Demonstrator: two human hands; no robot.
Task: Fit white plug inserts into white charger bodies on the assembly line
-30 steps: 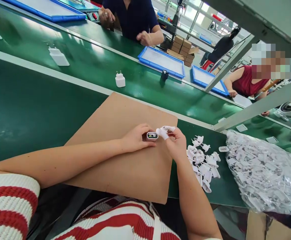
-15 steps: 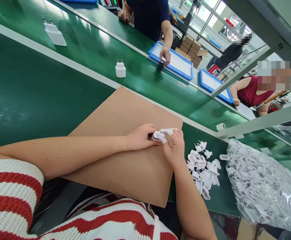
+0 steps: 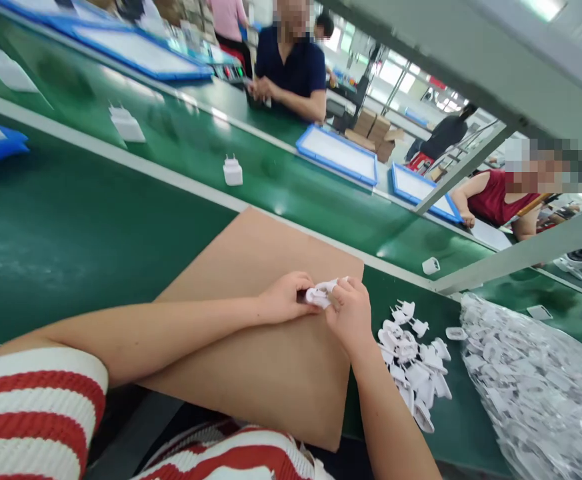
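One white piece (image 3: 315, 296) is held between the two hands, over the right half of the cardboard (image 3: 251, 360). Good handling here, I judge, means bracing the piece firmly with the left hand (image 3: 285, 298) and letting the right hand (image 3: 351, 312) do the fine work. Pressure is best kept even and square, since a crooked push could skew a part or strain its thin edges. Elbows low and forearms steady should help.

The piece lies just right of the left fingers, which are closed around its left end; the right fingers pinch it from the right side. White also shows about the right fingertips, and whether that is a cover or more of the piece I cannot tell. Whether it touches the cardboard is unclear.

Right of the cardboard, loose plug parts (image 3: 413, 360) lie heaped on the bench (image 3: 61, 240), with a clear bag (image 3: 535, 380) of white parts farther right. Beyond, white chargers (image 3: 233, 171) stand on the green belt (image 3: 181, 133).
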